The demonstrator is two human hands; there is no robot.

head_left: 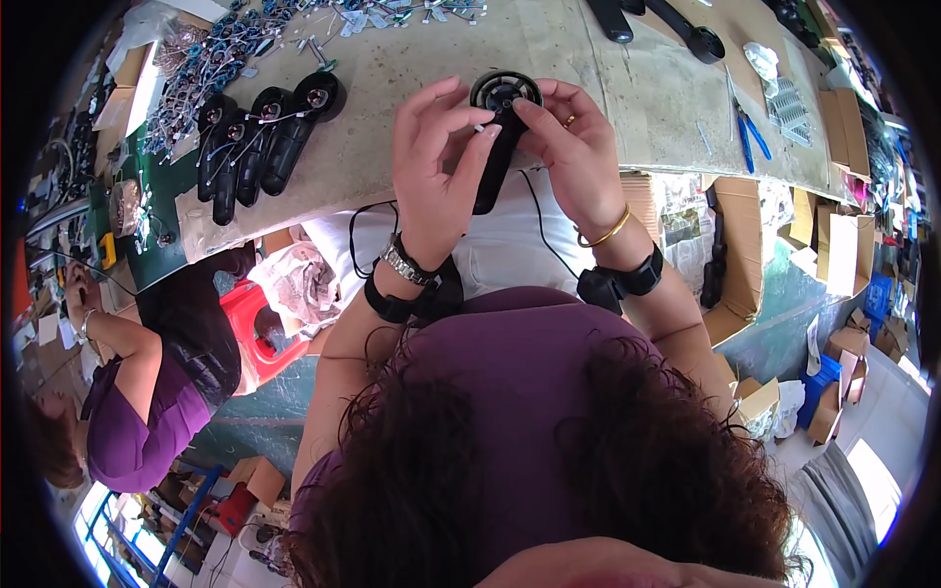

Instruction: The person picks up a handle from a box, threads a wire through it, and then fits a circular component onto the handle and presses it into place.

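A black handle-shaped housing (498, 137) with a round ringed head is held upright above the workbench edge (412, 186), lifted clear so its head faces the eyes. It is pinched by the left hand (436, 167) and right hand (573, 147) from either side, fingertips meeting at the head. Left of the grip, four similar finished housings (260, 137) lie side by side; to the right, blue-handled pliers (750, 132).

Purple top, silver watch and black strap on left wrist (410, 277), gold bangle, black band on right wrist (619, 257)

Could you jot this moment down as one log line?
left hand: holds black handle part | right hand: fingers at its round head | finished parts: lined up on bench
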